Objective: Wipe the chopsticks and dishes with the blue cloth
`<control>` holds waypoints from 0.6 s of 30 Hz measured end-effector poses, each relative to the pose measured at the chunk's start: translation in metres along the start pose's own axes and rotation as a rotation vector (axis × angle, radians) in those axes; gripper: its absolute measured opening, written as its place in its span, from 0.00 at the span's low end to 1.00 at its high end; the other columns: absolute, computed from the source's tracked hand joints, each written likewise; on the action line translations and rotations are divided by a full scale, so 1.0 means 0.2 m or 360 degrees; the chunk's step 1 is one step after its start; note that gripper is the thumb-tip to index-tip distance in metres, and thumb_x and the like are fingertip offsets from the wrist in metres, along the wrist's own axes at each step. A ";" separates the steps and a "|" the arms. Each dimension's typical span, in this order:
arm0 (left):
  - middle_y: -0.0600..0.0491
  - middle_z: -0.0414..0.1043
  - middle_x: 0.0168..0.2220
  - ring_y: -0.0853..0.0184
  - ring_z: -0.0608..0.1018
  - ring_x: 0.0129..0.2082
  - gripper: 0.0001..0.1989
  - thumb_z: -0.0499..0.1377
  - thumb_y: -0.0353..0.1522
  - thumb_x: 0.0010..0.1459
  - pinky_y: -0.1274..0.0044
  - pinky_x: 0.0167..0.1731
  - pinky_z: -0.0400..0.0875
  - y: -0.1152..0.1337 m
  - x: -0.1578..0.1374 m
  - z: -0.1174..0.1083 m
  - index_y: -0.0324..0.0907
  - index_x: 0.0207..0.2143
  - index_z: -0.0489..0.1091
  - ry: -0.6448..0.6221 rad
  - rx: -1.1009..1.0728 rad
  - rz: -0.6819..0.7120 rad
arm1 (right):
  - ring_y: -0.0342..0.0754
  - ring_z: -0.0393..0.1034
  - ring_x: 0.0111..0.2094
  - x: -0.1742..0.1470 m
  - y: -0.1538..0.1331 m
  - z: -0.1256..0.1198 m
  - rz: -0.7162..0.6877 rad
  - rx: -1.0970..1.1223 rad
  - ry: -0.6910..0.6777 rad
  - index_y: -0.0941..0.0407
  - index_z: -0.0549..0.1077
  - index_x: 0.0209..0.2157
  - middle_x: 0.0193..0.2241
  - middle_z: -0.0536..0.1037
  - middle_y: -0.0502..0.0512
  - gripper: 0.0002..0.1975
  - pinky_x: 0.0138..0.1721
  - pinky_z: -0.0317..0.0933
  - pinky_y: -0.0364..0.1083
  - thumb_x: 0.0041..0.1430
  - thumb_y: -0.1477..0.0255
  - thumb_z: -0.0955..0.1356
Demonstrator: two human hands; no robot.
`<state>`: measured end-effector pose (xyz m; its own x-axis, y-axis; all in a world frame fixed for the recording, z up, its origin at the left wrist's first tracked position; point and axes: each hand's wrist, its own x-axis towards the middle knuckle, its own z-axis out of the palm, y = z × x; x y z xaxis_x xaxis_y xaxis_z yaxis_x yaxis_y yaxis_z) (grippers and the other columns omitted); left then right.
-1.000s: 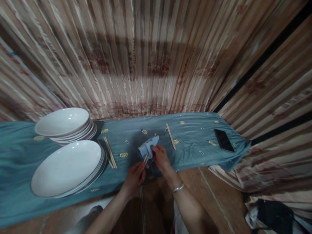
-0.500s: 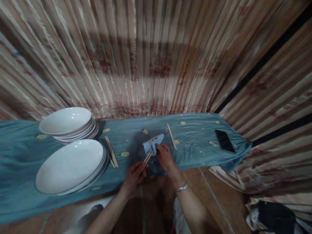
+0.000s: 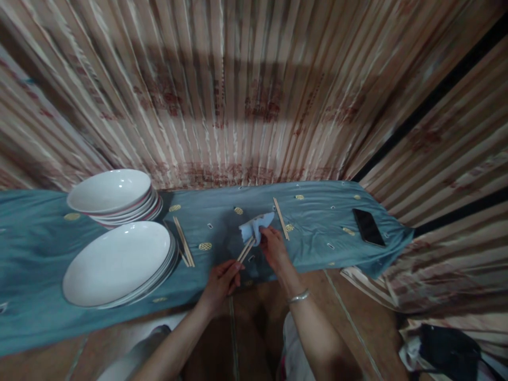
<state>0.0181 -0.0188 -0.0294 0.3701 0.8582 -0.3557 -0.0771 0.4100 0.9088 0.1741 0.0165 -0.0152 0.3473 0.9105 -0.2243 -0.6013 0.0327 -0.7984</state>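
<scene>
My left hand (image 3: 225, 278) is closed on the near ends of a pair of light wooden chopsticks (image 3: 245, 251). A light blue cloth (image 3: 254, 228) is wrapped round the chopsticks farther along, and my right hand (image 3: 273, 246) pinches it. The far part of the chopsticks is mostly covered by the cloth. Another pair of chopsticks (image 3: 281, 218) lies on the table just beyond my right hand. To the left, several more chopsticks (image 3: 184, 243) lie beside the plates.
A stack of white oval plates (image 3: 117, 264) stands at the left, with a stack of white bowls (image 3: 109, 191) behind it. A black phone (image 3: 369, 226) lies at the right end of the blue tablecloth (image 3: 317, 211). A pleated curtain (image 3: 238, 106) hangs along the back.
The cloth and my right hand have shifted slightly right and away along the chopsticks. My left hand keeps its grip. The whole view has tilted a little.
</scene>
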 end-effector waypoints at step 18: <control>0.62 0.58 0.11 0.79 0.54 0.10 0.21 0.59 0.49 0.46 0.81 0.13 0.41 0.02 -0.06 0.00 0.38 0.25 0.68 -0.0010 -0.0011 0.0046 | 0.40 0.62 0.18 -0.07 0.03 0.05 0.0100 -0.0028 -0.0102 0.55 0.71 0.19 0.14 0.71 0.43 0.06 0.22 0.57 0.40 0.36 0.70 0.71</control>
<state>0.0141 -0.0277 -0.0220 0.3737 0.8677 -0.3277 -0.0944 0.3871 0.9172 0.1588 0.0078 -0.0109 0.2621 0.9351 -0.2385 -0.6074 -0.0322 -0.7937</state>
